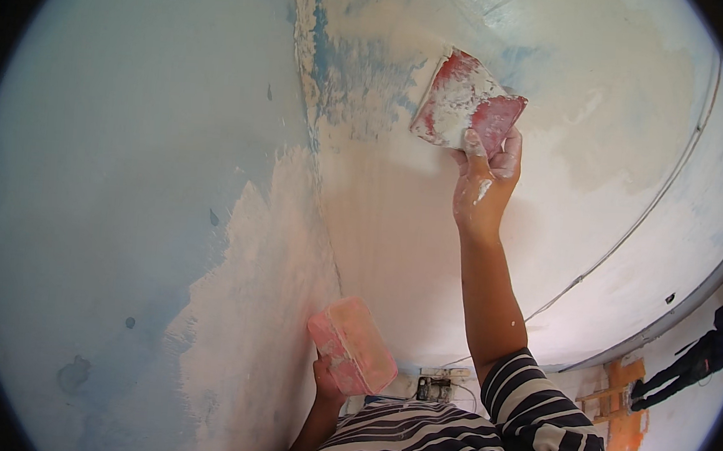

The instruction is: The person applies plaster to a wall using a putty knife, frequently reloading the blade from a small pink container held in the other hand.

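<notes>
My right hand [489, 172], smeared with white putty, is raised and closed round the lower edge of a red putty spreader [490, 121]. White filler coats much of the spreader's face. Its blade lies close to or against the pale, partly plastered surface [395, 219]; exact contact cannot be told. Lower down, near the corner, my left hand [328, 382] grips a pink rectangular plastic tub [357, 347] by its side. The tub looks tilted, and its contents cannot be made out.
A rough corner seam [308, 96] divides this surface from the blue wall [106, 166], which bears a whitish patch [249, 276]. A thin cable [629, 232] curves along the right. Farther off are a person in dark clothes [700, 358], an orange-brown upright [623, 411] and a dark wall fitting [434, 388].
</notes>
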Demonstrator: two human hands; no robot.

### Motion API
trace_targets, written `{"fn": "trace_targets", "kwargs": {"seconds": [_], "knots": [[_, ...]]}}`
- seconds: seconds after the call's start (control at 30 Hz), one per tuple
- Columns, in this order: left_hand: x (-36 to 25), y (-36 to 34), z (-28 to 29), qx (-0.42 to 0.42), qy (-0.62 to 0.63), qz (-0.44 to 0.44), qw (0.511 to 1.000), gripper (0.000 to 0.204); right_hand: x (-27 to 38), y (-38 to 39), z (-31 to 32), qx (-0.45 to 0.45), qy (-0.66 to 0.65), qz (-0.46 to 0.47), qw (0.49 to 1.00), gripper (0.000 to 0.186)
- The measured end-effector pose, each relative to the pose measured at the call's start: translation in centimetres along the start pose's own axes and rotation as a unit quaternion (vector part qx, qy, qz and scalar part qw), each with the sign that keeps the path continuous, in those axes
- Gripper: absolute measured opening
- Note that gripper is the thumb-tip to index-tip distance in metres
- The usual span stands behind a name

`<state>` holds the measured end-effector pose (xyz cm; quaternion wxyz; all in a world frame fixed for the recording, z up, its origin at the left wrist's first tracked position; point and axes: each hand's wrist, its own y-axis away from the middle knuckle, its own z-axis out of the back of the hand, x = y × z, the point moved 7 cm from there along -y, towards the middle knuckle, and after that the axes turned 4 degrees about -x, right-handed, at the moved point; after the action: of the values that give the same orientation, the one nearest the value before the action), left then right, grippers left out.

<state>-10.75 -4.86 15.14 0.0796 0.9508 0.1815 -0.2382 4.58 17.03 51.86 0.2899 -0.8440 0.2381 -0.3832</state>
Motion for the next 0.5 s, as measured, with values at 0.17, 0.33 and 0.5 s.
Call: {"fn": "trace_targets", "kwargs": {"seconds": [0.17, 0.33, 0.5], "knots": [[0.5, 0.4, 1.1, -0.008, -0.014, -0.004, 1.0, 0.071, 0.1, 0.2, 0.0, -0.012, 0.028, -0.006, 1.0, 0.036], [0.5, 0.7, 1.2, -0.028, -0.031, -0.009, 0.999, 0.072, 0.3, 0.4, -0.4, -0.008, 0.016, -0.005, 1.0, 0.036], [0.5, 1.5, 0.2, -0.018, -0.037, -0.01, 0.999, 0.072, 0.8, 0.5, -0.7, -0.006, 0.028, -0.003, 1.0, 0.035]]}}
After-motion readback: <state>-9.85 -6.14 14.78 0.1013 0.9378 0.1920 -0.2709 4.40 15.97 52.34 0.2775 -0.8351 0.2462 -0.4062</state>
